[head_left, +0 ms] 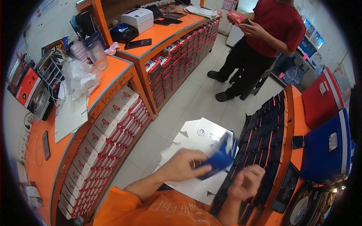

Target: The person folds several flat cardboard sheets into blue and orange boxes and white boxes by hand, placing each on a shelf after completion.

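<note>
My left hand (184, 165) grips a small blue box (218, 160) between thumb and fingers, in front of my chest. The box is tilted and smeared by motion, with white print towards its far end. Just right of it is my right hand (246, 182), its fingers curled in and nothing visible in them; it looks apart from the box. Below and beyond the box lies a large white cardboard sheet (184, 150) with cut edges and a round printed logo. Close to my right hand are rows of dark boxes (260, 141) packed on a shelf.
White and red boxes (109, 124) fill the shelf under the left orange counter (113, 67). A printer (137, 19) and phones stand on the far counter. Blue (326, 150) and red (320, 100) containers stand at right. A person in a red shirt (275, 26) holds a red box (236, 17).
</note>
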A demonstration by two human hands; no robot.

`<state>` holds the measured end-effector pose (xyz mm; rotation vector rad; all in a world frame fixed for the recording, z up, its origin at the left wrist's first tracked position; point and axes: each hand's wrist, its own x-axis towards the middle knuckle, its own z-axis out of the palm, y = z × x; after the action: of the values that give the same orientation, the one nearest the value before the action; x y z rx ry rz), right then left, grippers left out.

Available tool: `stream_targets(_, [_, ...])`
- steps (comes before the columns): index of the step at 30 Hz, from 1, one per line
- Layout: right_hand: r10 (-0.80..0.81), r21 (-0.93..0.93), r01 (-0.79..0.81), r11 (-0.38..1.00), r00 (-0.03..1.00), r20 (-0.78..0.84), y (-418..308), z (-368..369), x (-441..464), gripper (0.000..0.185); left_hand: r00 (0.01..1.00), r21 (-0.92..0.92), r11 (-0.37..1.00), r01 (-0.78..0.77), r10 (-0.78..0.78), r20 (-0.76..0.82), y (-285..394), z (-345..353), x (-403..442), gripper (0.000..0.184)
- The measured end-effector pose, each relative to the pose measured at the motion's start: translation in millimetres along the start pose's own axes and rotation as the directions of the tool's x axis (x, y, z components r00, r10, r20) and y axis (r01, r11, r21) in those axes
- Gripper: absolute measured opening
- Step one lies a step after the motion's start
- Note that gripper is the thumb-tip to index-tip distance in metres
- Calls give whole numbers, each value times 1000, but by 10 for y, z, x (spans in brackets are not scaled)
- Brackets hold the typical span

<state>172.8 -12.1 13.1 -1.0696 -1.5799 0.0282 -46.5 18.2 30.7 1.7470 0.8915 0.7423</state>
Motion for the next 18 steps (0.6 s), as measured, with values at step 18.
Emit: stream_targets(18, [-283,-103,394,913,796,535,-155,-101,173,33,871,-667,742,63,-367,-326,148,371,-103,24])
